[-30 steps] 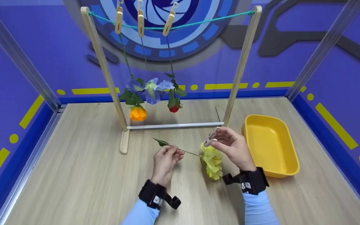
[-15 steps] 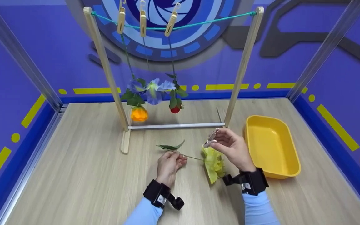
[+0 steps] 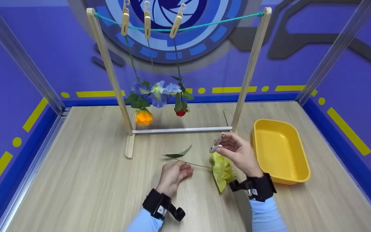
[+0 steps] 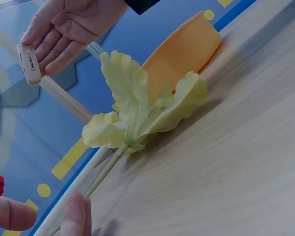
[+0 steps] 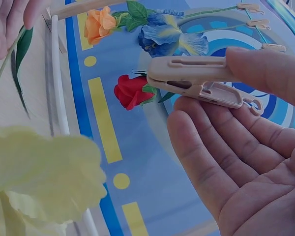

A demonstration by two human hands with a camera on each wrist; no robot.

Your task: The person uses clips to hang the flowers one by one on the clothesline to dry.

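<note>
A yellow artificial flower (image 3: 221,170) lies on the table, its stem (image 3: 198,165) pointing left to a long green leaf (image 3: 179,154). My left hand (image 3: 174,175) is at the stem, fingers loosely bent; in the left wrist view its thumb (image 4: 14,215) and a finger stand apart, with the stem passing behind the finger. My right hand (image 3: 242,154) pinches a beige plastic clothespin (image 5: 196,78) with a small hook at one end. That hand is above the flower's head, and the clothespin's jaws look closed in the right wrist view.
Behind the hands stands a wooden frame (image 3: 251,67) with a green cord (image 3: 217,21). Clothespins on it hold an orange flower (image 3: 144,117), a blue iris (image 3: 158,94) and a red rose (image 3: 181,112), hanging heads down. A yellow tub (image 3: 282,151) stands at the right.
The yellow flower has turned and moved slightly down and right in the head view. My left fingers have loosened from the stem and drawn a little nearer. My right hand stays with the clothespin.
</note>
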